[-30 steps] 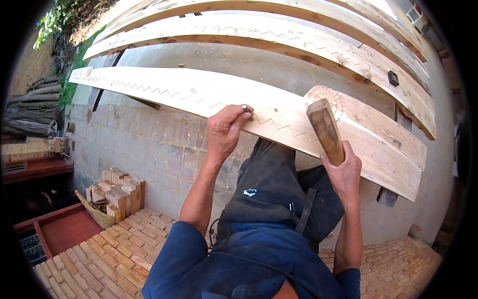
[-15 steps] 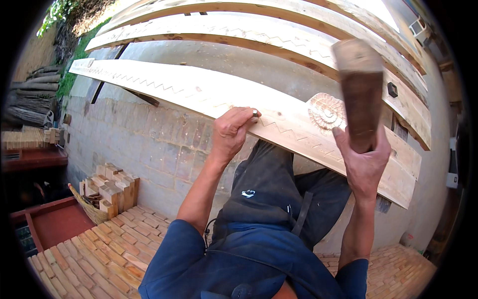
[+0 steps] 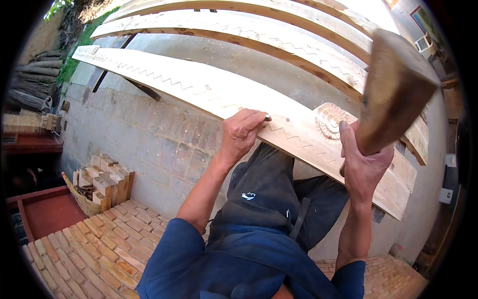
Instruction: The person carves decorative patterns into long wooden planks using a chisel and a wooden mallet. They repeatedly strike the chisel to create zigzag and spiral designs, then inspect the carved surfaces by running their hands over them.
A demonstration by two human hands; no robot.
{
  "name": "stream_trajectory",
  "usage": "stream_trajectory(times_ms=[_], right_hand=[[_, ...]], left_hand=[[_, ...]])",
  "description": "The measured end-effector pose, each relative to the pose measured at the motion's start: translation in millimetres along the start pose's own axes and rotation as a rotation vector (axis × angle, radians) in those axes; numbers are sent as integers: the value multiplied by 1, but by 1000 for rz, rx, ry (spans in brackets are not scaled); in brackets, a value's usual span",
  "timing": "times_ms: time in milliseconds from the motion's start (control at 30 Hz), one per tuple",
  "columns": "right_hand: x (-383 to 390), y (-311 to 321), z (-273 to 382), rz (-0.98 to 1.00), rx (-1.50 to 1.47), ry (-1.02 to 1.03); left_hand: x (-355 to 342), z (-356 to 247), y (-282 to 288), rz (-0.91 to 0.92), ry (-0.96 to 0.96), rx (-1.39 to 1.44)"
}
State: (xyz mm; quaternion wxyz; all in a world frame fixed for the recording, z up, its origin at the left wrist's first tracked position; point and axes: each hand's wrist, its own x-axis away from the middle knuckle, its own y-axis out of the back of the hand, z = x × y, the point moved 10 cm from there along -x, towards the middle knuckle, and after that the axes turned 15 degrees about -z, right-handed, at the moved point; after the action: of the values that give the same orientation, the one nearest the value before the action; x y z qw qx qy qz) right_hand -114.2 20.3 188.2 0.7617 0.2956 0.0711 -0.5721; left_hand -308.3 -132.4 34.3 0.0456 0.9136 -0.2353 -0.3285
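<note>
A long pale wooden plank [image 3: 199,87] runs from upper left to lower right, carved with a zigzag line and a round rosette [image 3: 328,121]. My left hand [image 3: 241,132] rests on the plank and grips a small metal chisel [image 3: 267,118] set against the zigzag. My right hand [image 3: 361,162] holds a wooden mallet [image 3: 393,94], raised high and close to the camera, above the rosette.
More carved planks [image 3: 259,32] lie parallel beyond. Below are concrete paving, a brick floor [image 3: 84,254], a basket of wood blocks [image 3: 102,184], a red tray [image 3: 45,214] and stacked logs [image 3: 30,89] at left.
My right hand has swung the mallet upward from near the plank to a high raised position. My left hand has stayed on the chisel at the zigzag line.
</note>
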Motion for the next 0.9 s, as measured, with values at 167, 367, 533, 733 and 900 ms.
stream_trajectory(times_ms=[167, 367, 533, 733, 900], right_hand=[[42, -55, -62, 421, 642, 343], [46, -2, -66, 135, 388, 100], [79, 8, -126, 104, 300, -193], [78, 9, -146, 144, 260, -344], [75, 1, -137, 205, 304, -328]], left_hand=[[-5, 3, -4, -11, -34, -2], [-4, -16, 0, 26, -109, -80], [-18, -20, 19, -95, 3, -5], [-13, 36, 51, -173, 339, 151], [-7, 47, 47, -200, 388, 218]])
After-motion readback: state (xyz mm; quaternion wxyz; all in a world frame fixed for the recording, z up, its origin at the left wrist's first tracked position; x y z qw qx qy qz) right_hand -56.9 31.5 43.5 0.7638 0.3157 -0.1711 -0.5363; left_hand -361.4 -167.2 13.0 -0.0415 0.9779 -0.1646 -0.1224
